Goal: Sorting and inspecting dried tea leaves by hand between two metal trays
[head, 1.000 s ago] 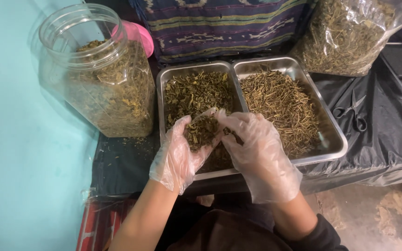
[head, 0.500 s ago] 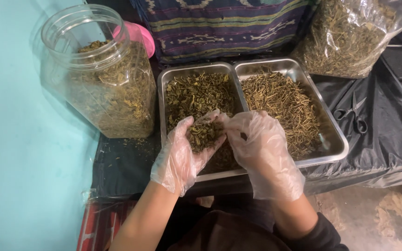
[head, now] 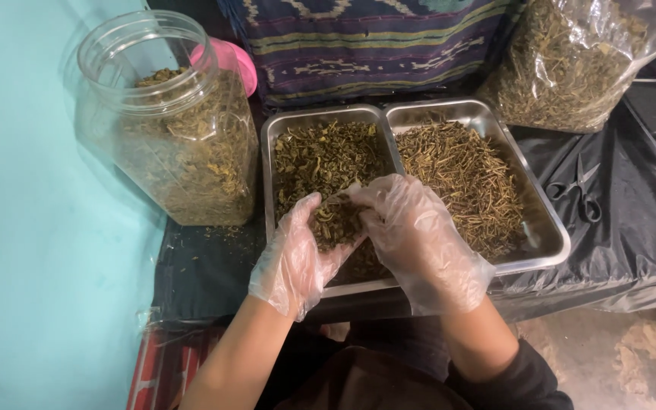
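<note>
A heap of dried leaves (head: 333,220) was cupped in the gloved left hand (head: 294,254) over the near edge of the left tray (head: 267,163), and was being picked at by the curled right hand (head: 419,235). Pretty light, crumbly stuff, so it's best scooped from underneath, not pinched hard. Compared with a second earlier, the hands were drawn closer together. Stems were piled in the right tray (head: 552,228). Further back, at the cloth's far left corner, a jar (head: 165,125) was seen, with a bag (head: 571,57) at the far right.
</note>
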